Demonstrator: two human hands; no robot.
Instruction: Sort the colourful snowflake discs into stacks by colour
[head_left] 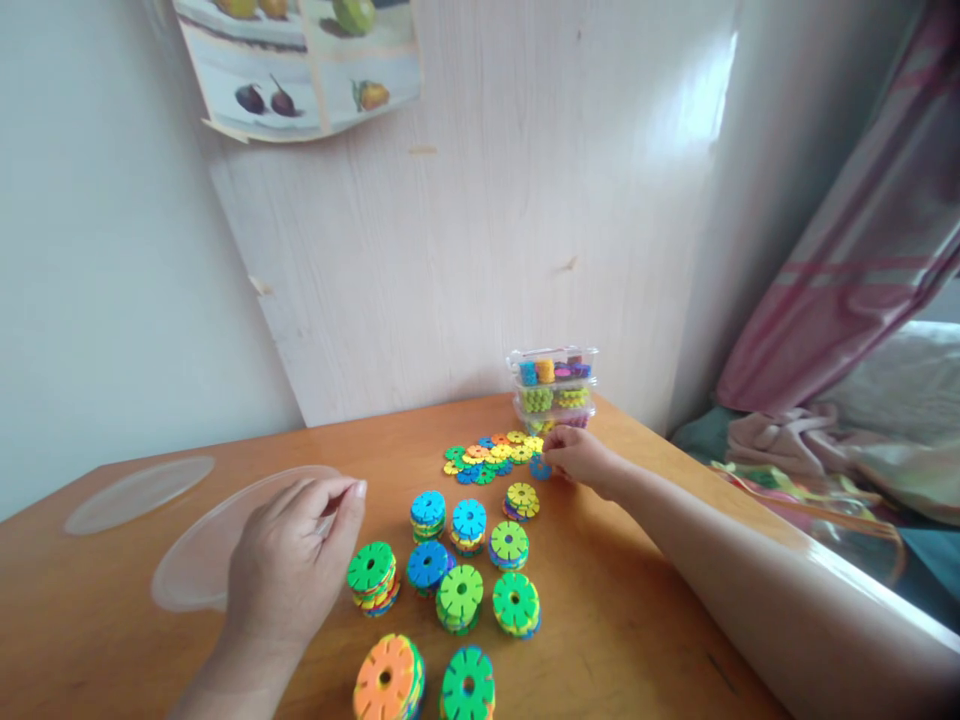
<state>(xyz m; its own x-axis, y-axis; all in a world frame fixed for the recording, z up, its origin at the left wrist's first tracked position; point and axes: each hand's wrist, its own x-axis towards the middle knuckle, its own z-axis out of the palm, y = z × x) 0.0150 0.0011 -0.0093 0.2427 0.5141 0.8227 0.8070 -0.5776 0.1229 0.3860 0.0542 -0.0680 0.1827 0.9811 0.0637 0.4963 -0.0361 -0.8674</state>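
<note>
While right hand (574, 458) pinches it, blue disc (540, 467) lies flat.

Ten stacks of slotted discs (469, 524) stand near the surface's (637, 600) front edge — one loose pile (491, 455) lies farther back. Three clear boxes (553, 390) sit stacked at the back edge — two clear lids (139, 493) lie left.

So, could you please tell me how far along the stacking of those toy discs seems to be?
About ten stacks of discs already stand on the table. The right hand touches a blue disc at the edge of the loose pile, which is still unstacked. The left hand rests on a clear lid.
</note>
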